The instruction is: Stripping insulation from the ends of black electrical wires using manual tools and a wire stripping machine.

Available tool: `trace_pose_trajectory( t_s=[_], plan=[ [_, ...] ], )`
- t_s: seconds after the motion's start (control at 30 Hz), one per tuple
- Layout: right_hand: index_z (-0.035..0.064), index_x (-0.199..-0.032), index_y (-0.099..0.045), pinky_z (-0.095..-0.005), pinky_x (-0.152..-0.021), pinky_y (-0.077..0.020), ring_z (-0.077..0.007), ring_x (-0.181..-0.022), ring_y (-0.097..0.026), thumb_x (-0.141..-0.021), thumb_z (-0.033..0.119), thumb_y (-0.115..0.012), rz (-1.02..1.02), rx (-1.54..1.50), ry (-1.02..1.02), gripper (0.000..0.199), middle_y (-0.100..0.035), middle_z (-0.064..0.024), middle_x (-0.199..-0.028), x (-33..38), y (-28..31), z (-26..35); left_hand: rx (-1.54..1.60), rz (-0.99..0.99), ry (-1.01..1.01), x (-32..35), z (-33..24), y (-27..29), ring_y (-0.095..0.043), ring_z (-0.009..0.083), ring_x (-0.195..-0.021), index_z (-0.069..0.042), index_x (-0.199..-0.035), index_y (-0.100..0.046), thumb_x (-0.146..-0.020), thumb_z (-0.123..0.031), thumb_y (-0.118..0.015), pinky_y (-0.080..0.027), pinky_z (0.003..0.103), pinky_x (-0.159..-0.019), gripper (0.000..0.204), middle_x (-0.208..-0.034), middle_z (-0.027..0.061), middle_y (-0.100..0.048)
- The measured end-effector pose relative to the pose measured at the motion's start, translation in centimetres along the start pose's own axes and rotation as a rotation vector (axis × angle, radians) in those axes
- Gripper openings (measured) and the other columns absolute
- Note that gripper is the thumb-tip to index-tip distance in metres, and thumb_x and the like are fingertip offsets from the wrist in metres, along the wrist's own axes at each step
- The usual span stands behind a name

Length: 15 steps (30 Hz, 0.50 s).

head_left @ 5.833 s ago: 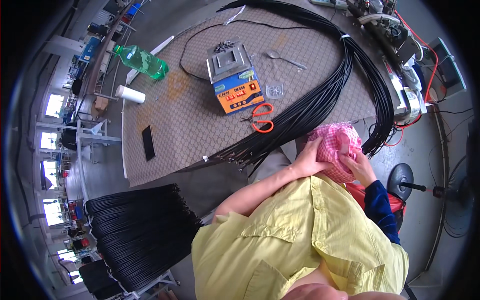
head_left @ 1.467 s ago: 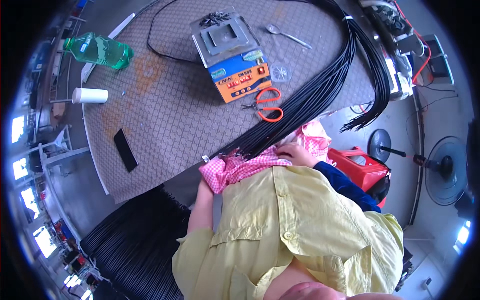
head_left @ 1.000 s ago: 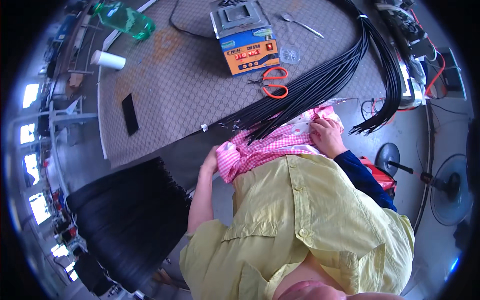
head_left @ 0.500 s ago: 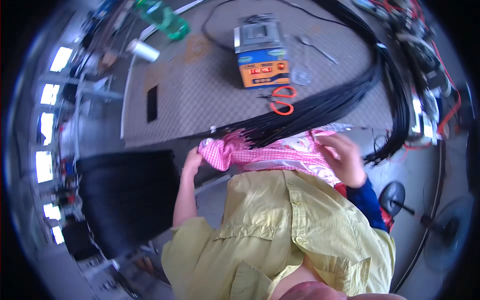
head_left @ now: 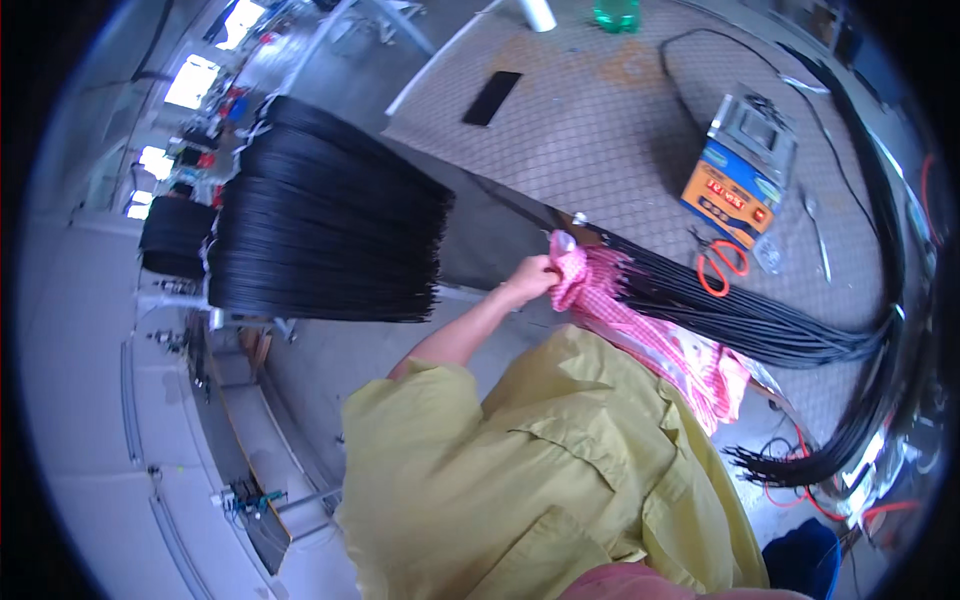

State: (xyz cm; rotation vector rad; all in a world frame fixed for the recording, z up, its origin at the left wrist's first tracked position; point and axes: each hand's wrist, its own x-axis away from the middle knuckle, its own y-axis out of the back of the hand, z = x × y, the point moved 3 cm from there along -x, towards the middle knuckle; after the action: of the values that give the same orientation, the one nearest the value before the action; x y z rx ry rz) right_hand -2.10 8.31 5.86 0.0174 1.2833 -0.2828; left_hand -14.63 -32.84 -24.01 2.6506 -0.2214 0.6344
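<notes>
My left hand [head_left: 532,279] is closed on a bunched corner of a pink-and-white checked cloth [head_left: 635,325], which hangs along the table's near edge in front of my body. Just beyond the cloth, a thick bundle of thin black cables [head_left: 740,312] lies across the table, its cut ends close to that hand. Orange-handled scissors [head_left: 722,268] rest against the bundle. My right hand is out of view; only a dark blue sleeve shows at the lower right.
Behind the scissors stands a blue and orange electronic counter [head_left: 730,190], with a spoon [head_left: 818,235] to its right. A dark flat phone-like slab [head_left: 492,98] lies on the table [head_left: 590,150]. To the left, a wide stack of black cables [head_left: 330,220] hangs on a rack.
The view has swung left, so table and cloth now appear further right. My right hand has left the cloth and gone out of view. My left hand still holds the cloth.
</notes>
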Motion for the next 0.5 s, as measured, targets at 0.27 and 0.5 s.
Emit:
trace_pose_trajectory(
  t_s=[0.27, 0.5],
  plan=[
    [0.0005, -0.082, -0.058, -0.0324, -0.061, -0.0442, -0.0222, -0.066, -0.054, -0.073, 0.009, -0.06, -0.013, -0.094, -0.042, 0.012, -0.056, -0.01, -0.076, 0.5, -0.7, -2.0, 0.087, 0.031, 0.097, 1.3, 1.0, -0.4, -0.051, 0.0078, -0.064, -0.003, -0.09, -0.062, -0.076, -0.01, -0.054, -0.041, 0.023, -0.056, 0.018, -0.075, 0.0005, -0.059],
    [0.0012, -0.08, -0.058, -0.0319, -0.061, -0.0443, -0.0218, -0.066, -0.054, -0.074, 0.009, -0.059, -0.018, -0.103, -0.043, 0.01, -0.056, -0.0097, -0.076, 0.3, -0.7, -2.2, 0.084, 0.06, 0.109, 1.3, -0.2, -0.6, -0.048, 0.0068, -0.058, -0.004, -0.086, -0.062, -0.078, -0.011, -0.054, -0.037, 0.022, -0.051, 0.013, -0.069, -0.0021, -0.056]
  ],
)
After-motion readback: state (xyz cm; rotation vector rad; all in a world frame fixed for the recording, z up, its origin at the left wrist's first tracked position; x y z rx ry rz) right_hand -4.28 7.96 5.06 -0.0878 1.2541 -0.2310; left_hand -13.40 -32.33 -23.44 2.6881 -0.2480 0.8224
